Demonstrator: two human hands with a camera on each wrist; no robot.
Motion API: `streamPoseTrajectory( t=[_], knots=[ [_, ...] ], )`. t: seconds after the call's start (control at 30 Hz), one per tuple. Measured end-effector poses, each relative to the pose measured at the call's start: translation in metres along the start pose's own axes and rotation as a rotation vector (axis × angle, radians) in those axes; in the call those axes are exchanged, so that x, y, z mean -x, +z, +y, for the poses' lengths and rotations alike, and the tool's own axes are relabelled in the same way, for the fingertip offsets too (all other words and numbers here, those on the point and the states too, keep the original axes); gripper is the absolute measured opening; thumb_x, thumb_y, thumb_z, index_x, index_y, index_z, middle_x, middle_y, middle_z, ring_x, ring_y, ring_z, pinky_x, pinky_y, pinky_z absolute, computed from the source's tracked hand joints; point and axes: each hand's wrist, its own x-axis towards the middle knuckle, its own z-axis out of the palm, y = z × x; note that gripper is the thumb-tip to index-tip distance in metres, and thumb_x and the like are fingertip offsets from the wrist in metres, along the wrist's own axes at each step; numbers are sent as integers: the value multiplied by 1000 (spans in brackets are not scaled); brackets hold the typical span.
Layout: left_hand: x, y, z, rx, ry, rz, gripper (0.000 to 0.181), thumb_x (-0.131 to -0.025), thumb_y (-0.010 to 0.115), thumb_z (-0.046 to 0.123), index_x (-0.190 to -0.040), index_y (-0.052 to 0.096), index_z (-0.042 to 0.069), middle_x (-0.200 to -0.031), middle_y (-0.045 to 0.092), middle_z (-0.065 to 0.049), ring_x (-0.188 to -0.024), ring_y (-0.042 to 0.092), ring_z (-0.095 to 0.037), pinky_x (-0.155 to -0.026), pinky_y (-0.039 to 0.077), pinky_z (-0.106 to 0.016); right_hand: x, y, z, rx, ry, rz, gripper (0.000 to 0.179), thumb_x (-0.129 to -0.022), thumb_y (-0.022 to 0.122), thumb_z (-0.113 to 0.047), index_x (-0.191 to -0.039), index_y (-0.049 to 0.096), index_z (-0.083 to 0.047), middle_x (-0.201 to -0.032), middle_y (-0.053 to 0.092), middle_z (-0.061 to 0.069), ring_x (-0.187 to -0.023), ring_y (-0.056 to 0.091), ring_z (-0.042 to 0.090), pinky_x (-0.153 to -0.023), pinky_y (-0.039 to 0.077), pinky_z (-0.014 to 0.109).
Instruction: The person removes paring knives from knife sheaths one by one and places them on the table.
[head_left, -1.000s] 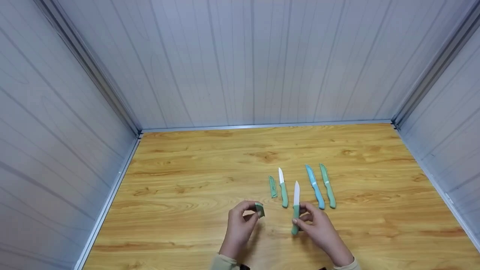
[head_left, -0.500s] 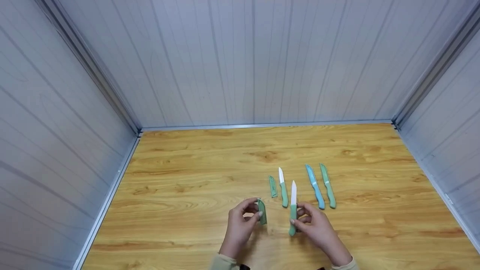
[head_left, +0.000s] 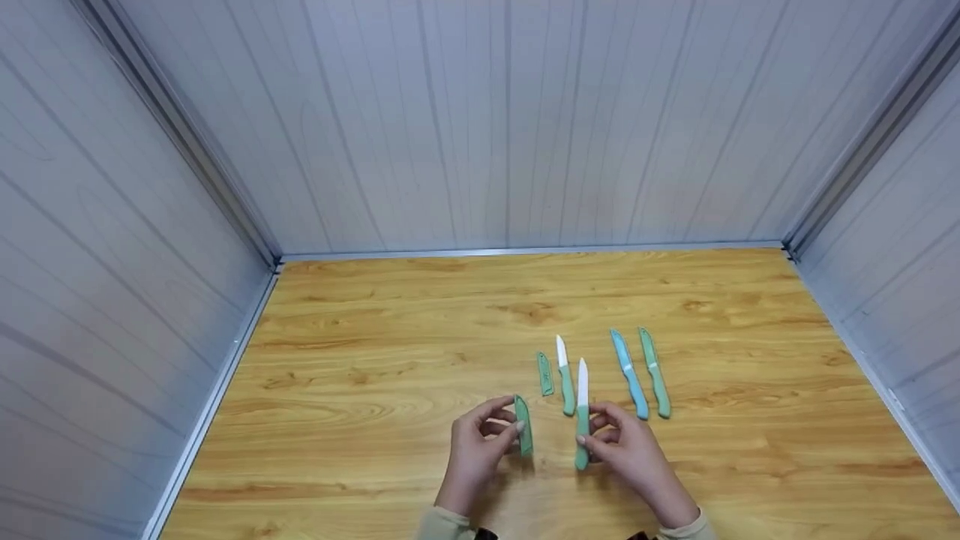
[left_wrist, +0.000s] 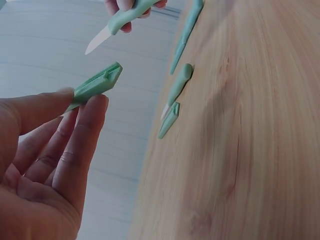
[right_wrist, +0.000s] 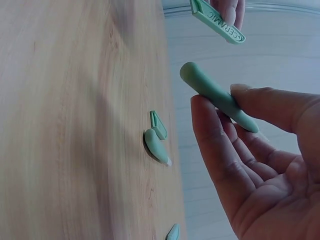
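Swung the sheath (head_left: 526,436) round, pinched in the left hand (head_left: 477,442); edged the held knife (head_left: 583,415) closer to the loose unsheathed knife (head_left: 566,388), thumb-and-finger pinched in the right hand (head_left: 626,444) (fingertips kinda inward on both).

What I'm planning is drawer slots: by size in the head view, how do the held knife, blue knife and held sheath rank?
1. Held knife and blue knife: order unsure, as the held one looks nearer the camera
2. Held sheath

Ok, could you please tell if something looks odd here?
Slightly: a green-handled knife lies with its blade bare, a loose sheath beside it, while the blue knife and rightmost green knife are sheathed. The right hand holds a second bare knife.
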Motion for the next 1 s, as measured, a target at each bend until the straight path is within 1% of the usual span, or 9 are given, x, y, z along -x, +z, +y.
streamPoseTrajectory(
  t=[0.2, 0.33, 0.43, 0.57, 0.8, 1.0],
  knots=[
    [-2, -2, -2, 18, -30, -4, 35, -87, 65, -5, -122, 59, -6, -93, 62, -19, -77, 66, -30, -68, 55, -50, -4, 2, 0, 29, -10, -25, 47, -83, 72, -2, -124, 53, 9, -93, 59, 13, -74, 65, 23, -61, 56, 33],
    [-5, -4, -3, 16, -51, -5, 36, -87, 65, -4, -123, 59, -6, -93, 62, -18, -77, 66, -29, -69, 55, -51, -6, 4, 0, 54, -24, -51, 45, -84, 72, -3, -123, 53, 9, -92, 59, 11, -74, 65, 23, -63, 57, 38],
    [-11, -6, -16, 8, -64, -2, 38, -87, 67, -2, -124, 59, -4, -93, 62, -16, -76, 66, -28, -68, 56, -47, -9, 6, 2, 52, -34, -71, 44, -84, 71, -3, -122, 52, 10, -91, 59, 11, -73, 64, 23, -63, 57, 38],
    [-21, -7, -34, -12, -67, 4, 39, -86, 69, 2, -125, 60, -1, -93, 63, -13, -75, 65, -23, -65, 57, -41, -14, 11, 2, 45, -31, -78, 44, -85, 70, -2, -123, 51, 10, -92, 59, 12, -73, 64, 23, -62, 57, 34],
    [-31, -7, -33, -55, -22, 0, 36, -87, 68, 0, -122, 62, -2, -88, 63, -10, -73, 65, -21, -63, 58, -37, -25, 20, -3, 142, -79, -70, 42, -84, 72, -5, -120, 54, 8, -90, 58, 9, -72, 63, 18, -59, 54, 29],
    [-40, -11, -31, -70, -32, 10, 36, -87, 68, 2, -122, 61, -2, -89, 63, -11, -74, 65, -21, -64, 57, -38, -30, 26, -11, 123, -69, -107, 43, -84, 71, -5, -122, 54, 7, -89, 58, 9, -72, 63, 19, -60, 56, 34]
  ],
)
